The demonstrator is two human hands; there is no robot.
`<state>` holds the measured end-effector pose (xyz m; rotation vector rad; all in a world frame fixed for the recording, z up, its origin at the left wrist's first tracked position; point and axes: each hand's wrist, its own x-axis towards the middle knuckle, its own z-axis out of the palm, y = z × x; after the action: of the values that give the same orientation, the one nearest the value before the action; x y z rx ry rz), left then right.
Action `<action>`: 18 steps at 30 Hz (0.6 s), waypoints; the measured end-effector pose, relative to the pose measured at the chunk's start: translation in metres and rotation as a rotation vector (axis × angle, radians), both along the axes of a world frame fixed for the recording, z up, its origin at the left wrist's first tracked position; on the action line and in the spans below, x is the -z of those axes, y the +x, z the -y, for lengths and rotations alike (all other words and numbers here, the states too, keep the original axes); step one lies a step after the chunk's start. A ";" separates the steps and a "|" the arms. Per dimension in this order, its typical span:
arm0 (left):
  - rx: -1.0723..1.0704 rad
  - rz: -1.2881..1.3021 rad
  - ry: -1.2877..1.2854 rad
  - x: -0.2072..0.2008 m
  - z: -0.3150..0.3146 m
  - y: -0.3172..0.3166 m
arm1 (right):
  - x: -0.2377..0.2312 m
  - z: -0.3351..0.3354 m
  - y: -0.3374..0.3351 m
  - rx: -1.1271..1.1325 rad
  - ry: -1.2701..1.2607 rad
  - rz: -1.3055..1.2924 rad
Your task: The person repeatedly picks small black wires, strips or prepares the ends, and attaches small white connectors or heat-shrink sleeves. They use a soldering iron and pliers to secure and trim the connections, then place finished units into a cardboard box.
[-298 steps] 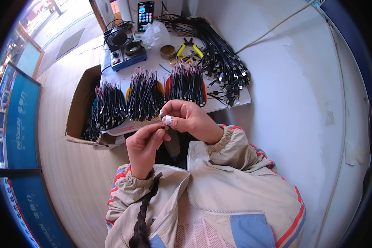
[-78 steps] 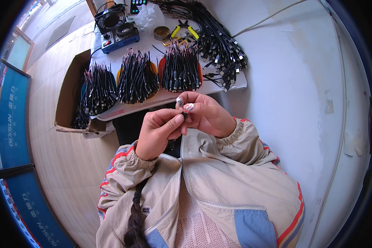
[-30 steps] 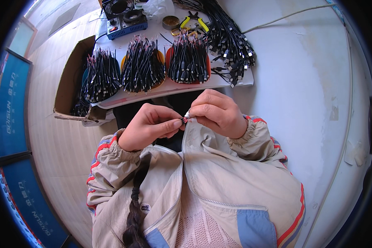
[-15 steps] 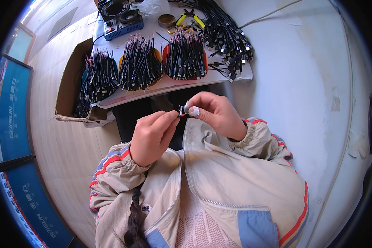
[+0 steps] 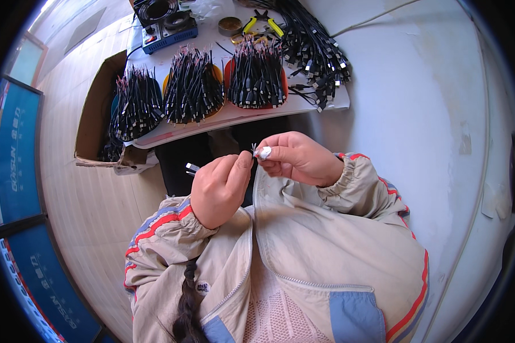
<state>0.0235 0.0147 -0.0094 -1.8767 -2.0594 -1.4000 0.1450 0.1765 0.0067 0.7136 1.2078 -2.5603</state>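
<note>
Left hand [image 5: 222, 186]: clamped on cable [image 5: 192, 167], plug at ten o'clock. Right hand [image 5: 297, 157]: pinched on wire ends [image 5: 254, 148]. Cable best gripped close, strands best spread evenly.

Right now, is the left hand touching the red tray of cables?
Apart. The head view shows the left hand clear of the red tray, with the table edge visible between them.

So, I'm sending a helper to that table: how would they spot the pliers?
Find the white table. Toward its far side, look between the round tin and the heap of black cables. The pliers lie there, handles spread, their bright yellow grips standing out from the dark cables.
</note>
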 end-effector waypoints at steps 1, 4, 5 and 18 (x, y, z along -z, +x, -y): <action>0.013 0.007 0.012 0.001 0.000 0.001 | 0.000 0.000 0.001 -0.013 0.099 -0.082; 0.049 0.563 -0.131 -0.002 0.009 -0.004 | -0.002 0.006 0.004 0.050 0.537 -0.213; 0.081 0.755 -0.202 -0.003 0.011 -0.007 | -0.003 0.006 0.004 0.064 0.823 -0.363; 0.119 0.594 -0.119 0.001 0.011 -0.010 | -0.008 0.004 -0.003 -0.071 1.015 -0.322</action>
<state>0.0131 0.0038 -0.0107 -1.8039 -2.3366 -2.1186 0.1416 0.1726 0.0151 0.3753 2.6085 -1.9062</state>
